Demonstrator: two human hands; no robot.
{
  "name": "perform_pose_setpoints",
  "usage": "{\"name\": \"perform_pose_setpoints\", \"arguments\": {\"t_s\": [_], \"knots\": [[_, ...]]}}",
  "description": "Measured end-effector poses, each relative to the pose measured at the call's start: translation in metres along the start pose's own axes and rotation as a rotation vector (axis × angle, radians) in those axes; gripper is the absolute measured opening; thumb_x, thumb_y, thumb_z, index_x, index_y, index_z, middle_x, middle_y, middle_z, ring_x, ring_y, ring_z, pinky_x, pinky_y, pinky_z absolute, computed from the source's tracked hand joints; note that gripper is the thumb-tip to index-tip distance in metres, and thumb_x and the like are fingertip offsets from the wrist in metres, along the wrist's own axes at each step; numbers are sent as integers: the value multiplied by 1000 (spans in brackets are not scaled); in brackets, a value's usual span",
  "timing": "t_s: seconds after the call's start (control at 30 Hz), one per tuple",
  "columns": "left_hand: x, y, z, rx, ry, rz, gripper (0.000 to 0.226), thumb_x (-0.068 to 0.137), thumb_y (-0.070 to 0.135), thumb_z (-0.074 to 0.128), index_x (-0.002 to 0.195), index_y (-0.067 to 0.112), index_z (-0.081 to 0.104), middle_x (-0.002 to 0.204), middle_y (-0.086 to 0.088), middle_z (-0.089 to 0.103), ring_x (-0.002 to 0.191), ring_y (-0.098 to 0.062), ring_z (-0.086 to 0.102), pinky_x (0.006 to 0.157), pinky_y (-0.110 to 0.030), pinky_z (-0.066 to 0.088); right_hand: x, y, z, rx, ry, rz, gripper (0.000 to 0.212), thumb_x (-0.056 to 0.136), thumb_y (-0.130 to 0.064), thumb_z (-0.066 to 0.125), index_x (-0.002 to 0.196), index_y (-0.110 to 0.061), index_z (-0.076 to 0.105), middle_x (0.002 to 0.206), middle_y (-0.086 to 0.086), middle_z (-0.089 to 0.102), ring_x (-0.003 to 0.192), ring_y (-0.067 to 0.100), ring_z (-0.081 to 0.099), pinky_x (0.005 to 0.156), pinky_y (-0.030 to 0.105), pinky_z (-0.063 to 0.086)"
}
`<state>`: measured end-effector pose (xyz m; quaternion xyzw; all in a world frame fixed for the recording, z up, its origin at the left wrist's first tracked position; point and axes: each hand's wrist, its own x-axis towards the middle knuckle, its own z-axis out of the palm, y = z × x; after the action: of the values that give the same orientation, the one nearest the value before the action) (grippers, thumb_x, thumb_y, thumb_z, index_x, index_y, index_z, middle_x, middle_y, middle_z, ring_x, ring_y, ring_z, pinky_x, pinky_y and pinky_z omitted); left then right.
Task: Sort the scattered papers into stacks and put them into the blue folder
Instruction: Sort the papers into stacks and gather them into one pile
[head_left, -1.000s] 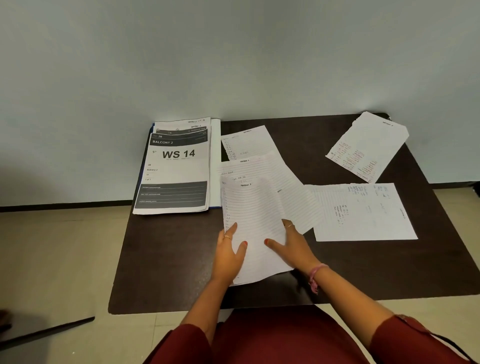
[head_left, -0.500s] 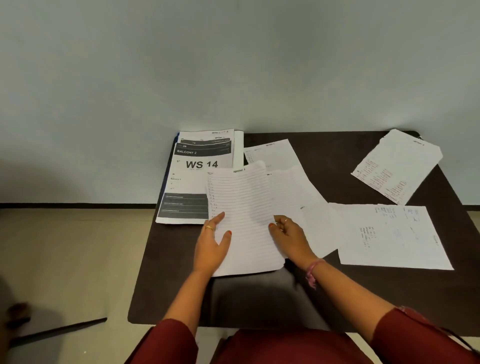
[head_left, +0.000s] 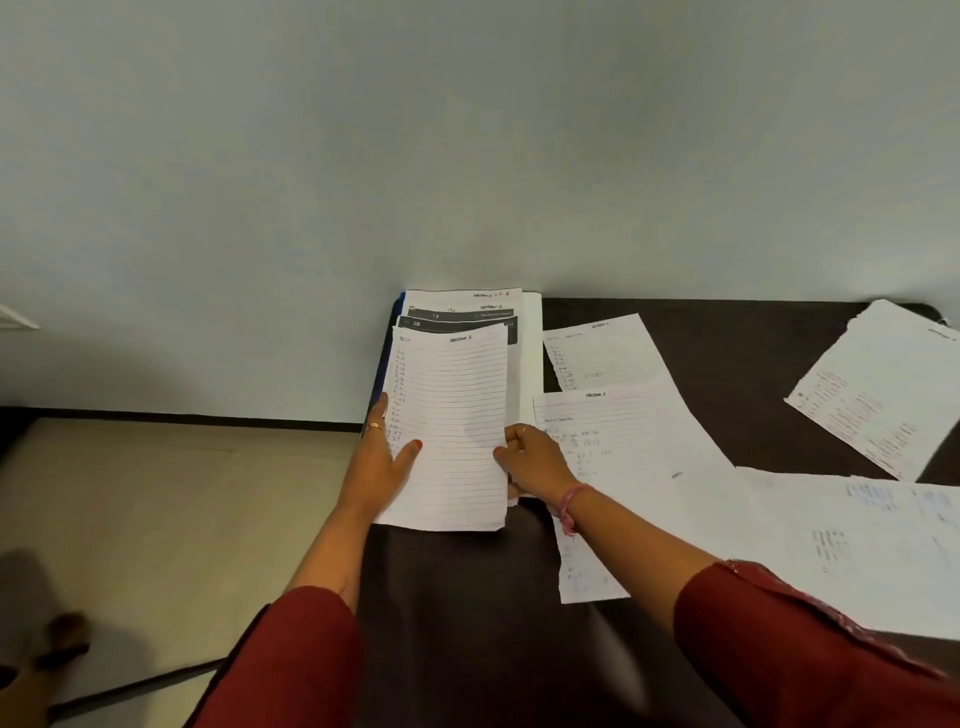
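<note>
A lined sheet (head_left: 452, 415) headed "Section 1" lies over the stack of printed papers (head_left: 462, 317) at the table's far left corner. The blue folder (head_left: 399, 306) shows only as a thin blue edge under that stack. My left hand (head_left: 382, 457) holds the sheet's left edge, thumb on top. My right hand (head_left: 532, 457) pinches its right edge. Other lined sheets stay scattered: one (head_left: 597, 353) behind, one (head_left: 623, 441) under my right forearm, one (head_left: 878, 384) far right and one (head_left: 841, 545) near right.
The dark table (head_left: 467, 597) stands against a pale wall. Its left edge runs just left of the stack, with tiled floor (head_left: 156, 519) beyond. A dark strip and a foot lie on the floor at lower left.
Both hands have carried the lined sheet left and away from me, from the table's middle onto the printed stack, covering the "WS 14" page. The camera turned left.
</note>
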<state>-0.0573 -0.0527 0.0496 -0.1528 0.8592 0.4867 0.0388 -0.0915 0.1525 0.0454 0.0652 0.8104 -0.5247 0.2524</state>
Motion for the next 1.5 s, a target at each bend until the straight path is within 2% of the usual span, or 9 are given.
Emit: {"name": "perform_pose_setpoints", "arguments": {"t_s": [0.13,0.3,0.5,0.6,0.77,1.0,1.13,1.27,1.5], "knots": [[20,-8,-5,-7,-31,-24,80,89,10,65,152,20,16,146,-2,44,133,-20,43,106,-38,40,14,-6,5,4,-37,37,20,90,-11,60,109,-12,57,81,-1,61,78,15,63,69,34,60],[38,-16,-3,31,-31,-60,82,87,11,68,151,18,17,145,-5,46,133,-24,43,105,-42,40,29,-9,4,-1,-49,81,31,88,-11,65,116,-11,50,85,-2,56,75,9,57,52,19,54],[48,-27,2,132,6,-175,94,82,14,75,152,14,12,144,-12,44,133,-30,44,108,-46,37,39,-9,2,7,-81,130,39,87,-8,66,120,-9,45,82,-1,56,69,8,57,45,16,52],[47,-28,5,274,79,-157,97,81,30,76,152,12,12,146,-14,36,134,-32,39,107,-49,38,41,-10,0,-14,-103,152,42,87,-8,67,120,-12,41,83,0,56,67,10,59,45,18,52],[44,-17,12,301,197,-171,99,83,35,73,153,13,8,149,-18,25,136,-35,28,107,-52,34,41,-11,-15,-100,-97,172,37,88,-11,66,117,-14,44,88,6,63,70,17,66,55,24,57],[37,21,33,234,300,56,80,86,24,71,149,11,24,145,-16,29,132,-31,34,104,-43,39,12,-5,-60,-19,11,54,22,90,-8,59,111,-11,52,93,11,66,73,20,68,56,24,56],[21,47,59,216,251,190,75,88,24,68,149,13,25,143,-14,30,131,-26,34,103,-34,35,-9,21,-84,-100,134,-72,10,94,-16,55,105,-18,56,93,4,66,71,11,66,63,19,55],[-2,63,90,215,155,292,74,88,22,68,148,13,27,142,-14,32,130,-26,34,106,-38,34,-35,58,-108,-221,213,-142,14,96,-21,55,109,-19,60,107,-5,63,92,12,62,85,22,49],[-45,88,145,246,-5,355,76,88,27,67,149,15,24,146,-11,29,132,-22,32,107,-30,26,-84,127,-162,-311,369,-95,21,94,-18,56,114,-15,61,115,1,62,98,11,55,87,22,42]]}}
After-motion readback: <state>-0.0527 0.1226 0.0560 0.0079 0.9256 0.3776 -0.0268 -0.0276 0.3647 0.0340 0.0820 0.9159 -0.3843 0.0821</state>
